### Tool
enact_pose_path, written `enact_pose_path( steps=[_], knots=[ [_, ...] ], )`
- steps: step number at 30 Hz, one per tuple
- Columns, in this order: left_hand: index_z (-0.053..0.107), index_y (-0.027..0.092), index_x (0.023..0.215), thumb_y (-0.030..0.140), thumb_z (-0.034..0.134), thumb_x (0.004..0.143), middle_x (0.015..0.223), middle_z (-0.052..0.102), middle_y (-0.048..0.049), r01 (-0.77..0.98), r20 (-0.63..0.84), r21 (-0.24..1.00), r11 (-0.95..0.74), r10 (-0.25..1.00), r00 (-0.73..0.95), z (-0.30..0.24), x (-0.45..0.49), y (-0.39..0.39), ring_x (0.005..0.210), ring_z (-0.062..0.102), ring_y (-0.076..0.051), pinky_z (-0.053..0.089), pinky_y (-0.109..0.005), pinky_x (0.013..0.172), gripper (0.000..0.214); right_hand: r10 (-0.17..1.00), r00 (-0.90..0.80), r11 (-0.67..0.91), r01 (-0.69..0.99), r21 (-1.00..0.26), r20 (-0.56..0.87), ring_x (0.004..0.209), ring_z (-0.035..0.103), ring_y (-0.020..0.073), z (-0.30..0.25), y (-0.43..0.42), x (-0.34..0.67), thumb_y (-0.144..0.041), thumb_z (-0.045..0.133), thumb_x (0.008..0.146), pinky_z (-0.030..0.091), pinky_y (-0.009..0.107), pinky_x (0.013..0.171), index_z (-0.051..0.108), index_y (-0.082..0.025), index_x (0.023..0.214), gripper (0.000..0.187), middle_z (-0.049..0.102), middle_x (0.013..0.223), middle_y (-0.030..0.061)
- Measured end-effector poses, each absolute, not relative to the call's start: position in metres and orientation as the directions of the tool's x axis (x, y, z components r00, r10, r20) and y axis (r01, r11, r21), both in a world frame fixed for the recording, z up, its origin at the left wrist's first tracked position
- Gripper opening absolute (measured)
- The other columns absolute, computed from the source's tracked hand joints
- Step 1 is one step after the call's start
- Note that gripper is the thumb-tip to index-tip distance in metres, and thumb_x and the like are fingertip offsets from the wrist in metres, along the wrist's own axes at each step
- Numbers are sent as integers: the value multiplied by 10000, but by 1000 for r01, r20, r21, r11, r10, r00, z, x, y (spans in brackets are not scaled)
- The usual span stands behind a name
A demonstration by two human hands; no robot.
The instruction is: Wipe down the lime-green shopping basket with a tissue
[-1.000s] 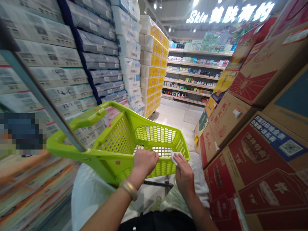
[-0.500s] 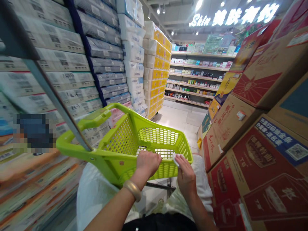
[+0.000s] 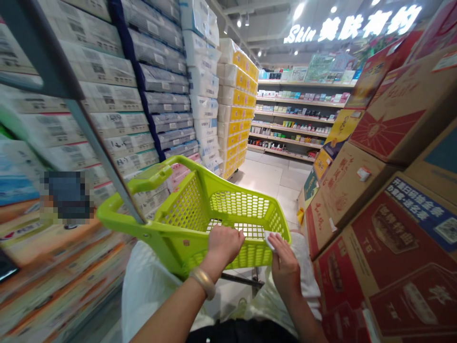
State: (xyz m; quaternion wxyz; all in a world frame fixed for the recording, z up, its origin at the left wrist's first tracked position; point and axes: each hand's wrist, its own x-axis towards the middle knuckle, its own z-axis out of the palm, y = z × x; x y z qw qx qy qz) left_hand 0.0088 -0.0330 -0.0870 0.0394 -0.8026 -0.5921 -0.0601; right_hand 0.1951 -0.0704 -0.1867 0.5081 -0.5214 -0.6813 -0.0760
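Note:
A lime-green shopping basket (image 3: 171,229) on a metal-handled cart stands across my lap, its slatted inside showing nothing in it. My left hand (image 3: 225,244), with a gold bangle (image 3: 203,282) on the wrist, is closed around the basket's near rim. Further right along that same rim, my right hand (image 3: 286,264) presses a small white cloth or tissue (image 3: 269,241) against the plastic, fingers together over it. Most of the white piece is hidden under those fingers. The cart's grey handle post (image 3: 103,157) slants up to the left.
Stacked cartons (image 3: 403,233) rise close on my right. Piled tissue packs (image 3: 237,114) and other wrapped packs (image 3: 96,95) line the left. Shelves of small goods (image 3: 293,112) stand beyond the pale floor aisle (image 3: 271,174). White fabric (image 3: 150,286) covers my legs beneath the basket.
The whole view has shifted slightly, so the cart, hands and shelves appear a little further right and lower. Both hands keep to the basket's near rim, the white piece still under the right.

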Motion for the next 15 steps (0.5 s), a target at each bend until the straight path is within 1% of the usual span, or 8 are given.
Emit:
enact_pose_path(
  steps=[2,4,6,8,10,12,15],
  knots=[
    [785,126,809,319,312,956,789,750,-172,957,137,8,-289,949,286,-88,9,-32,765,700,-275,441,-392,710,531,626,157,366,805,-466,764,1168,636,265,-189,-69,206,-106,414,906,501,491,1006,683,-188,1163,380,720,1156,99],
    [785,124,812,314,308,955,788,750,-173,958,132,7,-288,950,284,-88,10,-31,768,701,-280,442,-391,702,534,621,173,354,809,-470,764,1159,641,269,-189,-69,204,-103,415,899,510,492,994,685,-185,1156,382,724,1146,100],
    [785,121,825,314,297,958,792,750,-173,956,128,2,-293,948,290,-87,10,-31,773,703,-286,445,-392,698,542,623,93,421,797,-433,777,1182,628,259,-187,-70,189,-89,408,896,508,479,1002,678,-197,1171,400,713,1177,90],
    [784,117,841,318,295,962,797,751,-173,954,125,-4,-301,946,299,-86,11,-32,779,705,-282,450,-386,703,543,630,-35,516,766,-385,775,1220,603,240,-183,-71,172,-75,403,900,496,461,1023,660,-216,1205,423,690,1226,75],
    [784,118,846,324,295,967,800,753,-170,952,122,-10,-307,944,306,-84,11,-32,784,709,-276,455,-378,711,544,635,-106,562,744,-363,766,1234,593,229,-181,-71,164,-70,405,905,484,453,1040,649,-231,1224,432,680,1248,64],
    [785,120,840,334,296,970,803,754,-171,952,118,-15,-305,945,305,-84,11,-33,787,711,-280,461,-379,711,549,639,-71,533,759,-375,766,1215,608,234,-181,-70,170,-76,410,906,483,462,1038,654,-229,1215,423,688,1232,67],
    [787,122,838,338,299,969,811,756,-170,955,112,-19,-297,948,297,-84,11,-33,795,713,-292,469,-387,708,549,635,82,414,804,-427,768,1176,633,256,-185,-68,189,-86,413,897,490,488,1022,675,-209,1183,407,713,1178,86]
  ],
)
